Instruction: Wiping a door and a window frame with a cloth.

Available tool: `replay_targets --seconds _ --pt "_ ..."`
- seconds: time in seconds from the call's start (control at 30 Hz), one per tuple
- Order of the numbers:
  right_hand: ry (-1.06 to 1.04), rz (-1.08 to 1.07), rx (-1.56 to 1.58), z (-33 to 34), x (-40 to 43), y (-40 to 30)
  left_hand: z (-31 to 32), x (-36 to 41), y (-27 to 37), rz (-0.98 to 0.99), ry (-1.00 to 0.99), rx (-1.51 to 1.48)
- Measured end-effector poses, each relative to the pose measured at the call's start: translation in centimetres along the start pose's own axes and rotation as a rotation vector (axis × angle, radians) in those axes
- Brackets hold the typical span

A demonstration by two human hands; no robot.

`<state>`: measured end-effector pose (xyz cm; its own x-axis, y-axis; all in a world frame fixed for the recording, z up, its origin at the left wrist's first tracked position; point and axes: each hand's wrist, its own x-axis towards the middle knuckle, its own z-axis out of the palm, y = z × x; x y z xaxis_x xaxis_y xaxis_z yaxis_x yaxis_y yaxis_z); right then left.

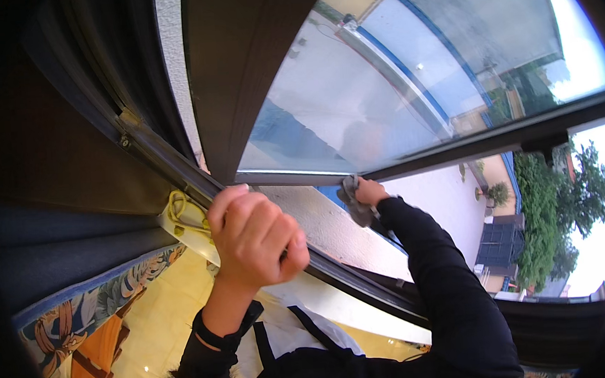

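My left hand is curled into a fist over the dark window frame, its fingers wrapped on the rail; the part under the palm is hidden. Stretched out through the opening, my right hand grips a crumpled grey cloth. That cloth touches the lower edge of an outward-swung window sash. The sash carries a large glass pane, with faint reflections on it.
A yellow cord lies coiled on the white sill beside the frame. Dark curtains with a patterned border hang at left, near wooden furniture. Outside are a pale ledge, a paved yard and trees.
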<state>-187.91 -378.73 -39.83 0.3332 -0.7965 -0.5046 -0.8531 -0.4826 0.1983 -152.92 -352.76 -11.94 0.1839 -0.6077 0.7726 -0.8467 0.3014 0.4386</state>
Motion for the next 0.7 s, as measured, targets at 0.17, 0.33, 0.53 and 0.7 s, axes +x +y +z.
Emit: replay_targets --seconds 0.17,0.33,0.53,0.7 --pt "-0.208 -0.106 0.027 -1.5 3.6 3.5 0.2 -0.8 -0.7 -0.01 0.022 -0.047" --pt "-0.202 -0.341 0.0 -7.5 5.4 5.9 -0.4 -0.4 -1.3 -0.002 0.021 -0.067" --pt "-0.086 -0.56 -0.02 -21.8 -1.8 3.5 0.3 1.3 -0.8 0.085 0.026 -0.042" --pt "0.078 -0.725 0.072 -35.6 -20.8 -10.9 -0.7 -0.1 -0.3 0.094 0.094 -0.036"
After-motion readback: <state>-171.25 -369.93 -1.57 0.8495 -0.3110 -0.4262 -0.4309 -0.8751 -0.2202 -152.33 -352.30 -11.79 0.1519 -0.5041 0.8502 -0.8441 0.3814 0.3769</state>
